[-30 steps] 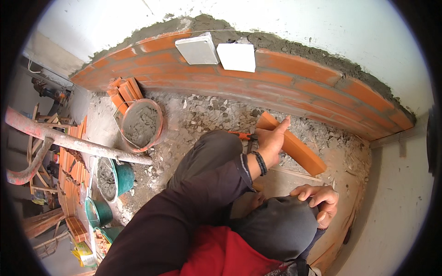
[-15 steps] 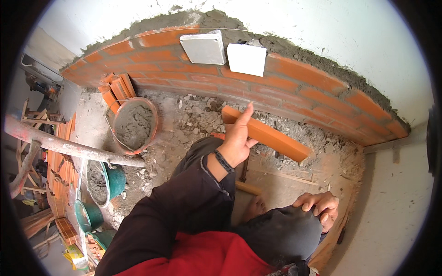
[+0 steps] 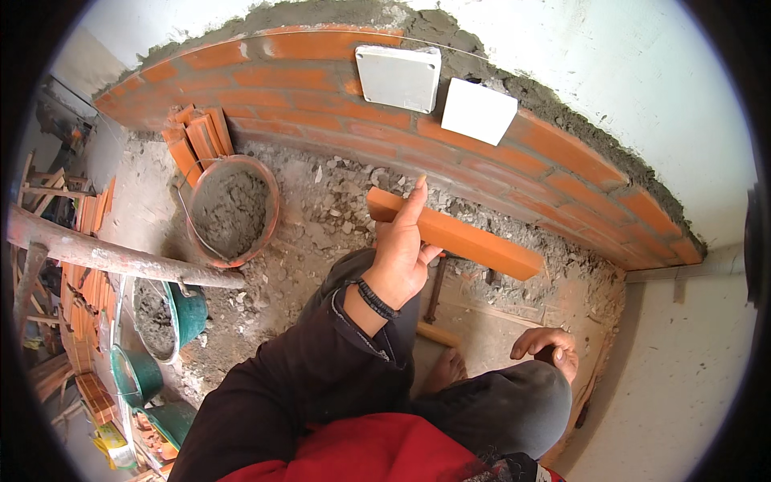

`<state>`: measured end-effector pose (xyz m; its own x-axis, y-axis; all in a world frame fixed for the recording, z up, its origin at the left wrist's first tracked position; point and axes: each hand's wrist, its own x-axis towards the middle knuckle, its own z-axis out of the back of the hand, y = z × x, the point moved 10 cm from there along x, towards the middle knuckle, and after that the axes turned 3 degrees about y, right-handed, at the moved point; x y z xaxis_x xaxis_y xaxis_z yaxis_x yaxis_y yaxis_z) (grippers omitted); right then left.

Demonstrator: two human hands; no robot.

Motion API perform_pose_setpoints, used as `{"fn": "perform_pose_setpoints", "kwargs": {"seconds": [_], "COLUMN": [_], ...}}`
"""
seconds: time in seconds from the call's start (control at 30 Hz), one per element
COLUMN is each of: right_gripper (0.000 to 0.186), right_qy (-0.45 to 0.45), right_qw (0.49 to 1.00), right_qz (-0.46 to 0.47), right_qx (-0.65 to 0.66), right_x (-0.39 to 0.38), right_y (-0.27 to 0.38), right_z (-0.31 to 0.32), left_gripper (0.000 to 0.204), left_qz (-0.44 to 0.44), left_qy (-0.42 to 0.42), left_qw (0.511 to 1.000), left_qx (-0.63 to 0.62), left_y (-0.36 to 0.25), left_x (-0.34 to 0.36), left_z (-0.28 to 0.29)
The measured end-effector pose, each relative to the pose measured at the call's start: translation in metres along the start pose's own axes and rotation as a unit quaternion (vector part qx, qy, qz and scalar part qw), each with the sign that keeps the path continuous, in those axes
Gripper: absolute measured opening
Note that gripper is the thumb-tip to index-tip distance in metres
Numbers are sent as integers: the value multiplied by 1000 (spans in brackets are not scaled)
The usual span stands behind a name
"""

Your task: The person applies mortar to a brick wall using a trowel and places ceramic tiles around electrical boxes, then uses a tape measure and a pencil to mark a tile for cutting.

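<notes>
My left hand (image 3: 399, 255) grips a long orange clay brick (image 3: 474, 245) near its left end, thumb laid along its upper side. The brick is held tilted, its right end lower in view, above the rubble in front of the low brick wall (image 3: 337, 120). My right hand (image 3: 550, 347) hovers just over my bent right knee. Its fingers are loosely curled and apart from the thumb; a dark patch beneath them may be shadow. Below the brick, a dark metal bar (image 3: 436, 291) and a short wooden handle (image 3: 438, 334) lie by my bare foot.
Two light square box covers (image 3: 399, 78) sit on the wall. An orange bucket of mortar (image 3: 233, 210) stands left, near stacked bricks (image 3: 197, 141). Green buckets (image 3: 187, 313) line the lower left. A rough wooden pole (image 3: 120, 255) juts in from the left. Rubble (image 3: 329, 197) edges the wall.
My right hand has lifted slightly off the knee it was resting on. The brick stays in my left hand, shifted a little left in view. The view has turned slightly.
</notes>
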<state>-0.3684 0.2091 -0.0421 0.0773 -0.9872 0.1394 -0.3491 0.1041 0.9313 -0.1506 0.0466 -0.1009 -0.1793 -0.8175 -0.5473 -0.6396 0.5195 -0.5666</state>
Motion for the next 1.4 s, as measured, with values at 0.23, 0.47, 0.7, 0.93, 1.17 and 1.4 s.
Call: {"fn": "perform_pose_setpoints", "kwargs": {"seconds": [0.23,0.47,0.7,0.93,1.17,1.4], "right_gripper": [44,65,33,29,30,28], "right_qy": [-122,-70,-82,-167,-156,-117], "right_qw": [971,887,733,652,600,611], "right_qz": [-11,125,134,175,215,204], "right_qx": [-205,-438,-662,-719,-755,-756], "right_x": [26,89,135,179,226,242], "right_y": [18,71,143,222,248,209], "right_z": [5,-34,-53,-35,-2,17], "left_gripper": [71,65,59,111,67,54], "left_qz": [-14,-30,-172,-251,-294,-347], "left_qy": [-2,7,139,111,-2,-8], "left_qw": [1000,999,975,961,955,930], "left_qx": [3,13,-32,38,47,124], "left_y": [-6,-1,-43,-70,-47,-65], "left_x": [-6,-9,-18,-11,30,35], "left_z": [-2,-20,-117,-184,-98,-94]}}
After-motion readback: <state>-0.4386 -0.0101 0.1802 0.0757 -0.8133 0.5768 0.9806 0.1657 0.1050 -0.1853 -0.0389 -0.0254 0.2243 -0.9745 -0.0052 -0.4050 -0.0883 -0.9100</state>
